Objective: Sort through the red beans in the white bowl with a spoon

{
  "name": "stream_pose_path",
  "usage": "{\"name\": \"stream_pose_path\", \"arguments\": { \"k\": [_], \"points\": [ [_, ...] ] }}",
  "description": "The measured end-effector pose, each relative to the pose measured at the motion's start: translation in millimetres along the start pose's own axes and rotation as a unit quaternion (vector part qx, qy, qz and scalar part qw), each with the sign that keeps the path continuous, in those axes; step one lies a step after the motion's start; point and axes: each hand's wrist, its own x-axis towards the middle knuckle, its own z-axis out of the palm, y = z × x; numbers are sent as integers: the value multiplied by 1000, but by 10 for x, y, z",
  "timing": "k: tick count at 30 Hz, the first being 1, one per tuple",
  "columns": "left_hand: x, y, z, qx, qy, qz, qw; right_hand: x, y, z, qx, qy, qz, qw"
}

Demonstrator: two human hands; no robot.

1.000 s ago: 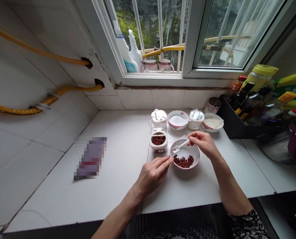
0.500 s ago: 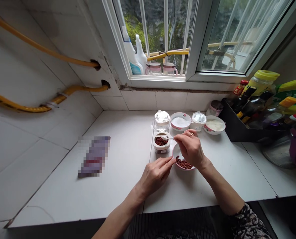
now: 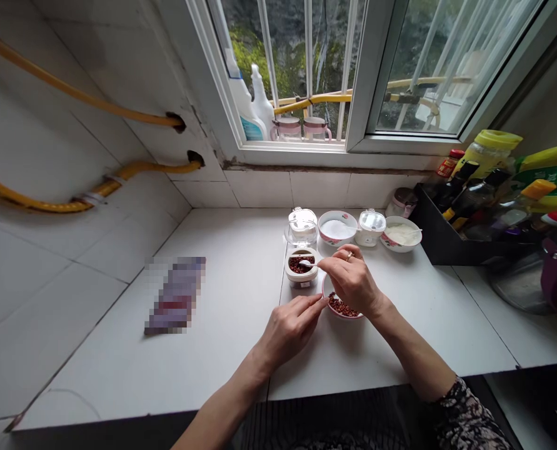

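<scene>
My right hand (image 3: 356, 284) pinches a small white spoon (image 3: 308, 264), whose head is at the mouth of a seasoning jar (image 3: 301, 281) filled with reddish-brown peppercorns. Just right of the jar stands a pink-rimmed bowl (image 3: 324, 287), partly covered by that hand. Peppercorns (image 3: 342, 307) lie in the bottom of the bowl. With its fingers together, my left hand (image 3: 293, 324) grips the bowl's left rim at the fingertips; its thumb is mostly hidden.
Behind the jar stand a clear-lidded jar (image 3: 302, 226), a bowl of white grains (image 3: 337, 229), a second lidded jar (image 3: 371, 228) and a bowl of pale powder (image 3: 401, 235). A black box of bottles (image 3: 461, 247) is at the right. A blurred packet (image 3: 177, 297) lies left.
My right hand has shifted slightly left and the spoon head has dropped lower into the jar's mouth. My left hand keeps its place at the bowl.
</scene>
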Motion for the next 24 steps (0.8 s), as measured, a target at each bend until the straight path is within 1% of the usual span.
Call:
{"name": "stream_pose_path", "arguments": {
  "k": [3, 6, 8, 11, 14, 16, 21, 24],
  "points": [
    [0, 0, -1, -1, 2, 0, 1000, -11, 8, -38, 28, 12, 22, 999],
    [-3, -2, -2, -2, -1, -1, 1000, -35, 19, -29, 30, 14, 32, 999],
    [-4, -4, -2, -1, 0, -1, 1000, -55, 23, 3, 14, 3, 25, 1000],
    [-1, -4, -3, 0, 0, 0, 1000, -70, 9, 35, -18, -32, 0, 999],
    [1, -3, -1, -1, 0, -1, 1000, -62, -25, 11, -48, -60, -14, 997],
    [2, -3, 2, -3, 3, 1, 1000, -52, -44, -18, -55, -65, -17, 996],
    [-6, -7, 7, -4, 5, 1, 1000, -35, -59, -29, -72, -57, -37, 995],
    [-11, -10, 7, -2, 3, -2, 1000, -18, -58, -40, -41, -23, -30, 998]
  ]
}}
